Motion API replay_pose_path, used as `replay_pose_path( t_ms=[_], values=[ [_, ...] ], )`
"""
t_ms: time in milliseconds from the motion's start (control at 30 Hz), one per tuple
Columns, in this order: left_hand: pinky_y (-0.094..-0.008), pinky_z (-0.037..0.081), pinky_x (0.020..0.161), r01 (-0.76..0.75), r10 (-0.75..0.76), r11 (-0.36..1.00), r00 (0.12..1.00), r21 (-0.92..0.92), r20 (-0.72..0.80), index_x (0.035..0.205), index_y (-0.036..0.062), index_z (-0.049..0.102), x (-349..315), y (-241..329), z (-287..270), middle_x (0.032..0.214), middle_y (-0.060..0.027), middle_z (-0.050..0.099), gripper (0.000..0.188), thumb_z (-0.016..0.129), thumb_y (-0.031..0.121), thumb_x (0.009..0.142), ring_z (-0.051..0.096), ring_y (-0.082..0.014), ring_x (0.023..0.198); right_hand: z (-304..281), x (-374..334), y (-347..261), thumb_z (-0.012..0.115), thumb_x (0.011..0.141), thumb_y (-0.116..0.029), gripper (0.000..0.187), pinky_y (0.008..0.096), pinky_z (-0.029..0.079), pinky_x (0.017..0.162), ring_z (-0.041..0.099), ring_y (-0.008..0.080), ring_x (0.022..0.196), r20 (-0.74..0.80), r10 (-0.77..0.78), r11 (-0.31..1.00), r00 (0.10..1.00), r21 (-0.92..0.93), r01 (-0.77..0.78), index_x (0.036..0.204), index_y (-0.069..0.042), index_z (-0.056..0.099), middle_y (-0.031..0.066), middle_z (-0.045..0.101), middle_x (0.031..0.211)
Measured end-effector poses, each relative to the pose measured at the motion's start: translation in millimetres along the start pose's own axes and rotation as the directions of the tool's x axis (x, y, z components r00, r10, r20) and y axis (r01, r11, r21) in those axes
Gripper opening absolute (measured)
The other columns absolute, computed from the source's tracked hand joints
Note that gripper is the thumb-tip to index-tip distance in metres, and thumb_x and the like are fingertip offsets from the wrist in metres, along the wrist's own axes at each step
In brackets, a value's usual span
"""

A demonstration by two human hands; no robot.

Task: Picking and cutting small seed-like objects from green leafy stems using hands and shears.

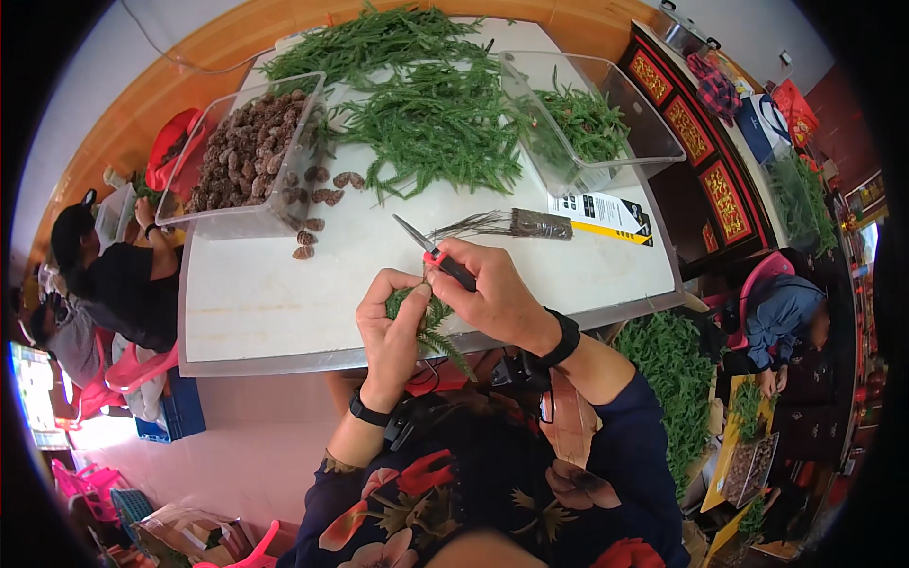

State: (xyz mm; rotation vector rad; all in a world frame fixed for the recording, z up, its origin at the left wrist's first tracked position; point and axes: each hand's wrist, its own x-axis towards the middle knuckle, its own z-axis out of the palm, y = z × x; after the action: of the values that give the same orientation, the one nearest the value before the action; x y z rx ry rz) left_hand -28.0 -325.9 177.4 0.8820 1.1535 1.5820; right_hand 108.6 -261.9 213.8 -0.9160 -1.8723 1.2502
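Near the table's front edge, my left hand [388,327] is closed round a small bunch of green artificial sprigs [434,327], whose fronds hang below the fingers. My right hand [492,293] meets it there, thumb and fingertips pinched at the top of the bunch. Held in that same hand is a pair of scissors [437,256] with red and black handles, its grey pointed blades aimed up and to the left. What lies between the pinched fingertips is too small to make out. Just beyond, a bundle of thin dark wires [540,224] lies on the table with its strands fanned leftward.
A clear bin of pine cones [248,151] stands at the left, loose cones [328,197] beside it. Green sprigs [426,123] are heaped at the back. Another clear bin [606,156] holds sprigs, near a printed card [615,218]. Other people [123,265] sit left and right.
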Motion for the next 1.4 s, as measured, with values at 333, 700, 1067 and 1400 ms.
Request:
replay_pose_path(
  t_ms=[333,700,1067,1400],
  values=[
    [-0.0189,0.031,0.049,0.049,-0.049,0.991,0.999,-0.122,0.008,0.090,0.0038,0.056,0,-7,5,0.064,0.0046,0.049,0.004,0.059,0.003,0.092,0.041,-0.0019,0.055,3,-6,10,0.065,0.082,-0.007,0.015,0.0297,0.044,0.058,0.056,0.0202,0.063,-0.112,-0.334,0.914,0.936,-0.280,0.293,0.094,-0.002,0.058,0.0088,0.058,0.074],
    [-0.0207,0.032,0.051,0.130,-0.126,0.990,0.990,-0.050,0.068,0.094,0.0041,0.055,4,1,-6,0.066,0.0043,0.048,0.003,0.058,0.005,0.093,0.039,-0.0035,0.054,-23,-6,11,0.068,0.072,0.002,0.032,0.0334,0.048,0.066,0.060,0.0279,0.075,0.084,-0.222,0.950,0.971,-0.204,0.235,0.102,-0.003,0.057,0.0114,0.058,0.085],
    [-0.0213,0.032,0.054,0.325,-0.244,0.909,0.922,-0.261,0.302,0.094,0.0053,0.055,4,18,-21,0.064,0.0057,0.041,0.003,0.058,0.006,0.093,0.032,-0.0041,0.051,-67,6,8,0.069,0.069,-0.001,0.033,0.0392,0.047,0.071,0.059,0.0323,0.083,0.357,-0.315,0.792,0.879,-0.412,0.451,0.100,-0.005,0.058,0.0107,0.059,0.088],
    [-0.0218,0.032,0.054,0.276,-0.216,0.933,0.943,-0.232,0.252,0.095,0.0061,0.056,6,18,-17,0.064,0.0061,0.042,0.003,0.057,0.006,0.092,0.032,-0.0041,0.052,-70,-3,17,0.071,0.068,-0.003,0.033,0.0405,0.046,0.074,0.058,0.0332,0.086,0.324,-0.292,0.710,0.900,-0.557,0.430,0.099,-0.005,0.057,0.0103,0.058,0.089]
  ],
)
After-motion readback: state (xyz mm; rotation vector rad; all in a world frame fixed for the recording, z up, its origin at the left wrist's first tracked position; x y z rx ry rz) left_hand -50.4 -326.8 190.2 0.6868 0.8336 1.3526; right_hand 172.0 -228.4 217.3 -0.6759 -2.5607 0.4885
